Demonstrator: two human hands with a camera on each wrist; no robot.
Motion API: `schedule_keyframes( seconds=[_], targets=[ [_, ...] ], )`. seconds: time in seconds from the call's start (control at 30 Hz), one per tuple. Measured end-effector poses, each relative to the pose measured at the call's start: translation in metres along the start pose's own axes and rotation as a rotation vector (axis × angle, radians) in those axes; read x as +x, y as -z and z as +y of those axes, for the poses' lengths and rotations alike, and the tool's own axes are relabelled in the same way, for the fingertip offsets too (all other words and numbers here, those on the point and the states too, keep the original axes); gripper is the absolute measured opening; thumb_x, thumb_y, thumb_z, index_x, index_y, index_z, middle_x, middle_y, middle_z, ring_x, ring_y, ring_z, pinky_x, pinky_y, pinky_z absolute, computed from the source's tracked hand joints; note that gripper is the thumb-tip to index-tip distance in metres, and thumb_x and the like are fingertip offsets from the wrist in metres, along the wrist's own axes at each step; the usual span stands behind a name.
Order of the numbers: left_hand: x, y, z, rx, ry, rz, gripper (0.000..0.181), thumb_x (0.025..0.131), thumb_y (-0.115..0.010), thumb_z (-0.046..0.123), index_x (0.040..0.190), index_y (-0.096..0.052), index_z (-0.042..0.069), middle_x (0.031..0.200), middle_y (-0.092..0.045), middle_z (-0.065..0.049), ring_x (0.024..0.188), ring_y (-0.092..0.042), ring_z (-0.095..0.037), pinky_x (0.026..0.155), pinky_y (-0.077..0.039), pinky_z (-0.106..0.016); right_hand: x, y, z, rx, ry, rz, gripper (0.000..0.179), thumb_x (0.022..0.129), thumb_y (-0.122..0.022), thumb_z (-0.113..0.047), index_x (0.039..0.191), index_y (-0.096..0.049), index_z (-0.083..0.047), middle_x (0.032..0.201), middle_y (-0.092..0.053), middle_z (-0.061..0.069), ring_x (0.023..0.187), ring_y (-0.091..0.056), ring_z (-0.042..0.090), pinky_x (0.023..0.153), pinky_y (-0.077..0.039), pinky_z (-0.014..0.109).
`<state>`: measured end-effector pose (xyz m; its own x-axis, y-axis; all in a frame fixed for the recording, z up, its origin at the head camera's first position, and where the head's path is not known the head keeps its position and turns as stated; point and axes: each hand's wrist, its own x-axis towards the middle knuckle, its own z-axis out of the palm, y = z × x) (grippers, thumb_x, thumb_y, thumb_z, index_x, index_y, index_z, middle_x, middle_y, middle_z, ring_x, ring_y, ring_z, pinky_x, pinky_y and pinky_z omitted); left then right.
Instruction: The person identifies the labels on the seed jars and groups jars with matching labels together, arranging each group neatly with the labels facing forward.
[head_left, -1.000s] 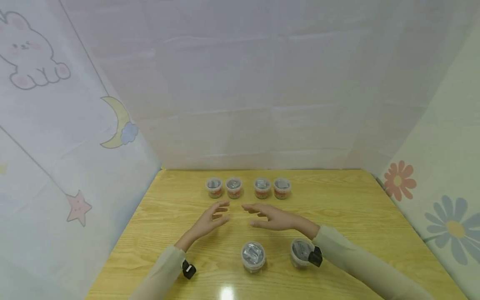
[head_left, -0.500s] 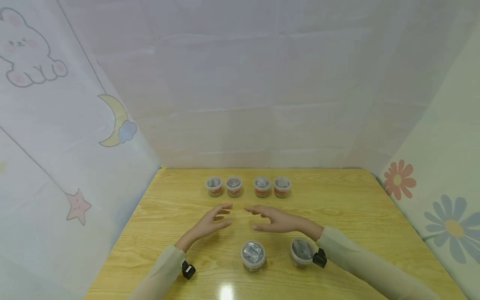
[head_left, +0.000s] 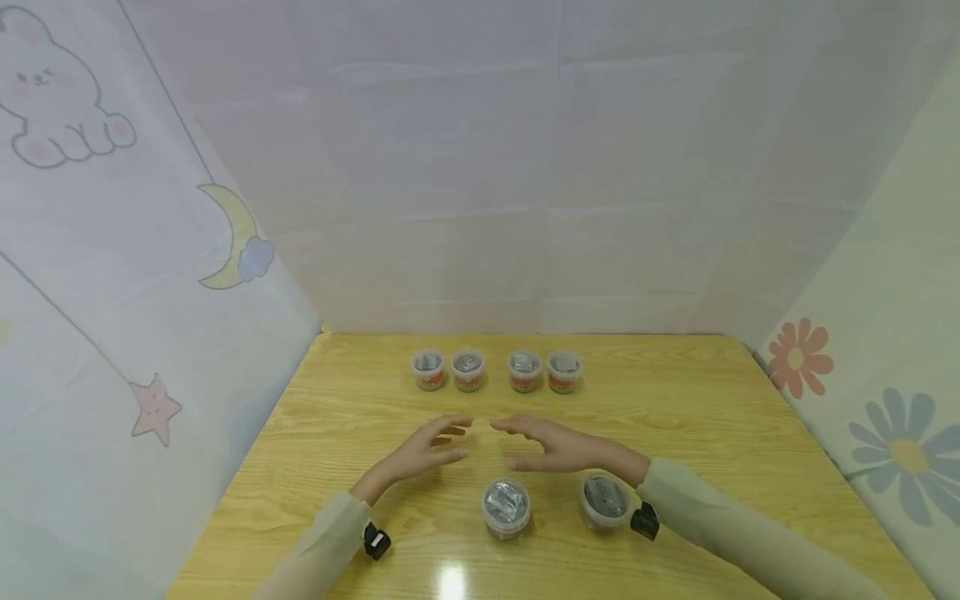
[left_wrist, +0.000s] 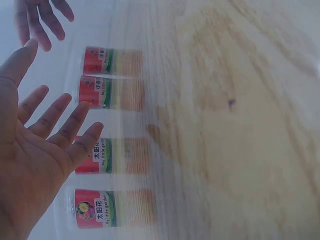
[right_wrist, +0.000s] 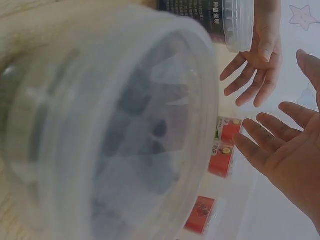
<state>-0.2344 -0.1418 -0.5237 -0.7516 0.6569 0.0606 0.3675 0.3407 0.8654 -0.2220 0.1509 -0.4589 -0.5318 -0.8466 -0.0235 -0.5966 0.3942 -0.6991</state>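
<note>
My left hand (head_left: 420, 450) hovers over the middle of the table, its fingers loosely extended and holding nothing. Facing it from the other side is my right hand (head_left: 562, 446), also relaxed, with a small gap between the two sets of fingertips. Just nearer than the hands stands a lidded clear plastic tub (head_left: 506, 508) with a silvery packet showing through its top. A second such tub (head_left: 604, 500) sits below my right wrist and looms large in the right wrist view. In the left wrist view, the left palm (left_wrist: 35, 165) shows bare before a red-labelled tub (left_wrist: 92, 209).
Several matching tubs with red "My little garden" labels line the back of the wooden table (head_left: 675, 400), among them a leftmost tub (head_left: 428, 371) and a rightmost tub (head_left: 564, 372). Printed cloth walls (head_left: 525, 208) enclose the table at the back and both sides.
Both hands have drifted slightly toward the near side and a little to the right, staying relaxed with nothing in them. The tubs keep their places on the table.
</note>
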Motion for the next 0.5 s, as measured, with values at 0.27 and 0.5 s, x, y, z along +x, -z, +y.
schedule_keyframes(
  seconds=[0.27,0.5],
  targets=[
    [0.0005,-0.0063,-0.0041,0.019,-0.005,-0.022,0.057,0.092,-0.059,0.033,0.141,-0.036,0.016,0.143,-0.039,-0.002,0.126,-0.043,-0.025,0.104,-0.038,-0.046,-0.0031,-0.006,0.0007,-0.026,0.011,0.004,0.068,0.092,-0.053,-0.043,0.146,-0.027,-0.01,0.146,-0.033,0.007,0.132,-0.036,0.024,0.104,-0.037,0.046],
    [0.0009,-0.01,-0.0038,0.016,-0.029,-0.044,0.056,0.092,-0.058,0.033,0.141,-0.035,0.02,0.143,-0.039,-0.001,0.126,-0.043,-0.026,0.104,-0.037,-0.048,-0.0065,-0.0098,0.0005,-0.026,0.001,0.007,0.07,0.092,-0.053,-0.046,0.145,-0.028,-0.008,0.145,-0.035,0.008,0.131,-0.038,0.026,0.103,-0.039,0.047]
  ],
)
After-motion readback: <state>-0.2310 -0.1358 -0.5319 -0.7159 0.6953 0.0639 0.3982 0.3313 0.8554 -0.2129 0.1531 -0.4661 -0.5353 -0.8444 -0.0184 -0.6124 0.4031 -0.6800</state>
